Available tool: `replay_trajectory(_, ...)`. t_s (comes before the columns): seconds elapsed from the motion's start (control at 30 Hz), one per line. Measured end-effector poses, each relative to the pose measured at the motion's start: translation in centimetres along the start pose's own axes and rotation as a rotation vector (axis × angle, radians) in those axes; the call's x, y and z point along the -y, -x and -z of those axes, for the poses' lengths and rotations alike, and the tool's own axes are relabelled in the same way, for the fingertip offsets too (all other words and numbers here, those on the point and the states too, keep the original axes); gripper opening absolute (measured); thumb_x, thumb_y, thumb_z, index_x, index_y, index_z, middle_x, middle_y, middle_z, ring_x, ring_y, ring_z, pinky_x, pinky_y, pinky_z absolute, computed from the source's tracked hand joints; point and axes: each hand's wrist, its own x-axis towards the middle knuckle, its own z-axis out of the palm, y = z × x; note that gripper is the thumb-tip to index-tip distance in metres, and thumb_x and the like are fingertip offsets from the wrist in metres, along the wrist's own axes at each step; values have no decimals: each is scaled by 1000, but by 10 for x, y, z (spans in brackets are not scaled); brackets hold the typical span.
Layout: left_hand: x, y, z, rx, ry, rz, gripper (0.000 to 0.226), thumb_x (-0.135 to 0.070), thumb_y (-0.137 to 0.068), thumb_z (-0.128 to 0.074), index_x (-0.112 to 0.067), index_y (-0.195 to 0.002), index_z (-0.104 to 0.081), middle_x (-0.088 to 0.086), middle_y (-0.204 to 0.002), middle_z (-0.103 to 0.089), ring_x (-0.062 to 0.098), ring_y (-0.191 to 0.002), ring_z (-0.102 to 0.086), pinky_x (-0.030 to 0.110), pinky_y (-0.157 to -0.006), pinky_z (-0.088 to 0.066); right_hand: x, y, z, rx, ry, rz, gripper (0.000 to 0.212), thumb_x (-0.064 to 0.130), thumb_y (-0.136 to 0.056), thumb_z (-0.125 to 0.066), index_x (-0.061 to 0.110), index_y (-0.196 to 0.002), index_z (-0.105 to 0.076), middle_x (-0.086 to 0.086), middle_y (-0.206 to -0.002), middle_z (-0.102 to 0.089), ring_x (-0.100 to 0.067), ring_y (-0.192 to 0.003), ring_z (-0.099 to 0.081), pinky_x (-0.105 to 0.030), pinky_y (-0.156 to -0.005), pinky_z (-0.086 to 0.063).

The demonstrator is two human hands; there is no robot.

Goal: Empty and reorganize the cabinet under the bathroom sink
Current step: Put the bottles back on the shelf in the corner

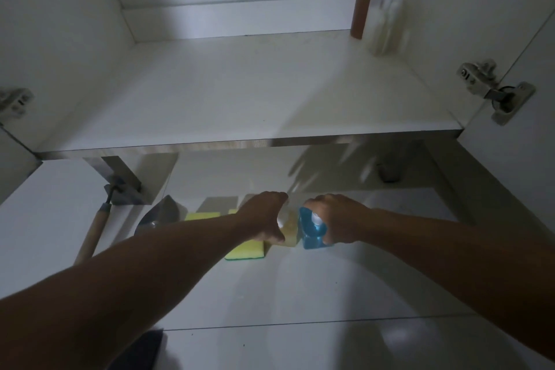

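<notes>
Blue bottle (312, 233) in right hand (339, 216); label writing unreadable.

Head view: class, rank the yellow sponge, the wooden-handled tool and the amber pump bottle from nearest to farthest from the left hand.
1. Yellow sponge: beneath the left hand.
2. Wooden-handled tool: lying far left.
3. Amber pump bottle: shelf's back right corner.

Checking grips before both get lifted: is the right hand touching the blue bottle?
Touching. The head view shows the right hand with its fingers curled round the blue bottle, no gap between them, beside the yellow bottle under the left hand.
</notes>
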Motion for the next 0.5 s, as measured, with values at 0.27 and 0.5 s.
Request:
replay_trajectory(0.27, -21, 16, 35, -7, 59, -111, 82, -38, -61, -85, -18, -132, -49, -1, -132, -53, 20, -122, -47, 26, -90, -39, -3, 46, 64, 63, -33, -79, 67, 27, -71, -85, 19, -128, -49, -2, -123, -55, -18, -104, -55, -26, -81, -48)
replay_trajectory(0.5, -59, 42, 108, -180, 217, -271, 55, -38, -58, -88, -21, -104, -64, -8, -100, -64, 11, -92, -58, 30, -82, -50, -21, 96, 174, -22, 33, -128, 61, 38, -60, -90, 32, -111, -56, 13, -103, -50, -11, -98, -52, -26, -80, -48)
